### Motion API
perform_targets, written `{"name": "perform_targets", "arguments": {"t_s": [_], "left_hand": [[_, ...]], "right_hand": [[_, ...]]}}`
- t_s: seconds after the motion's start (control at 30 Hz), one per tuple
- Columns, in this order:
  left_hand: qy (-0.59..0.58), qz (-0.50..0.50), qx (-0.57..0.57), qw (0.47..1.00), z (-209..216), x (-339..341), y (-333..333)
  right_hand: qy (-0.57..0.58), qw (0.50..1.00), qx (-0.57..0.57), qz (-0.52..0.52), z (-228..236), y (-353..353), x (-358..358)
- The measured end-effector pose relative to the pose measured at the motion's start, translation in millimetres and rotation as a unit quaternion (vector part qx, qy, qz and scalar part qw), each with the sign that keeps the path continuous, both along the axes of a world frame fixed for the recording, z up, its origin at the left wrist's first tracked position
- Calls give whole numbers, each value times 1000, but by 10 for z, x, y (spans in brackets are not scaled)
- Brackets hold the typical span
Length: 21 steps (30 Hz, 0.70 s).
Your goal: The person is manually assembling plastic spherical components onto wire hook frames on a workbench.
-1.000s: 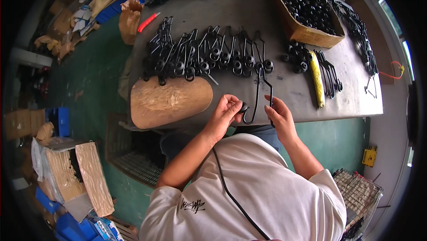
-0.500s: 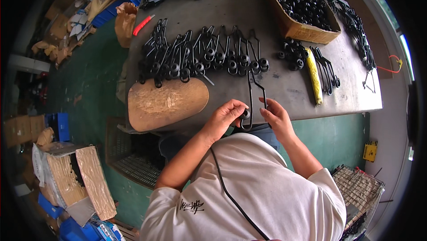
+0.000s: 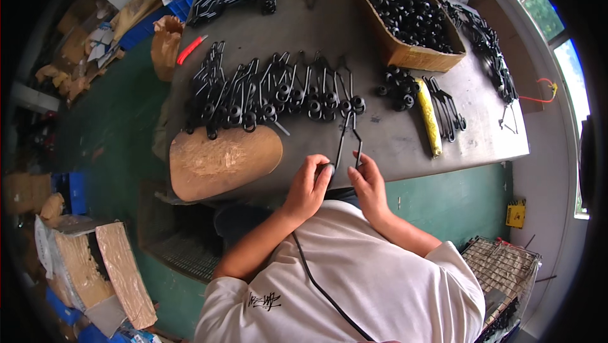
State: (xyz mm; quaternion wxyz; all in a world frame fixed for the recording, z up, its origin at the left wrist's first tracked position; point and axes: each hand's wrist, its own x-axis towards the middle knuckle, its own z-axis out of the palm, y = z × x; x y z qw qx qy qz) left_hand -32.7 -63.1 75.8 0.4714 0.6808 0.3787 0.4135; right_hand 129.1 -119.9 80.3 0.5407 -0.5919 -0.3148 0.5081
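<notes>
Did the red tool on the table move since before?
No. The red tool lies in the same spot by the table's left edge, near the paper bag; only the view shifted.

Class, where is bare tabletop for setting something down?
Bare: left of the cardboard box, beyond the row of black wires; between the right hand and the yellow strip. Crowded: that row, and beside the strip's far end, where round black pieces cluster.

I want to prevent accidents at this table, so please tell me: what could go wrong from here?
The black bent rod between the left hand and right hand reaches close to the row of rods, so it might snag them. The loose round black parts beside the cardboard box might roll if bumped.
</notes>
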Motion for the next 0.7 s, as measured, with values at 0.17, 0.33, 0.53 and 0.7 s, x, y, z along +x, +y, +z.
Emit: {"name": "perform_targets", "arguments": {"t_s": [0.17,0.33,0.53,0.7], "left_hand": [[23,51,12,998,-32,12,-3],[24,45,-6,999,-104,-38,64],[70,70,45,994,-321,-233,140],[178,70,216,957,-455,-388,166]], "right_hand": [[-35,999,-3,19,-36,-1,-119],[-85,995,-7,58,-139,21,-94],[-653,732,175,-79,-211,912,918],[-764,637,91,47,-379,1580,1434]]}}
